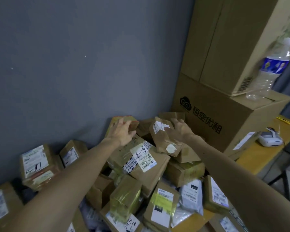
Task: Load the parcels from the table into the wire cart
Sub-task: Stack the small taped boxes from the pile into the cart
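Heap of parcels (124,195) on the counter (264,158), seen from above. At the heap's 12 o'clock a tilted brown parcel (162,143) with a white label leaned on its neighbours. The right hand (181,129) gripped its upper right edge, fingers bent over the top. At 11 o'clock the left hand (122,132) was spread, fingers straight, its fingertips on a flat box (132,122) with a red-striped edge that stood against the wall. Between the two forearms lay a large taped parcel (144,161), the highest broad face of the heap. Below it, towards 6 o'clock, smaller boxes and a grey mailer bag (192,193) lay tilted and touching, with only dark gaps between them.

The grey wall (74,64) bounded the heap from 9 to 12 o'clock. Two stacked cartons (224,124) bounded it at 1 to 2 o'clock, the lower one touching the outermost parcels. A plastic water bottle (268,71) stood on the lower carton's top, beside the upper one. Bare yellow counter showed only at 3 o'clock, where a white label printer (269,139) sat near the far edge.
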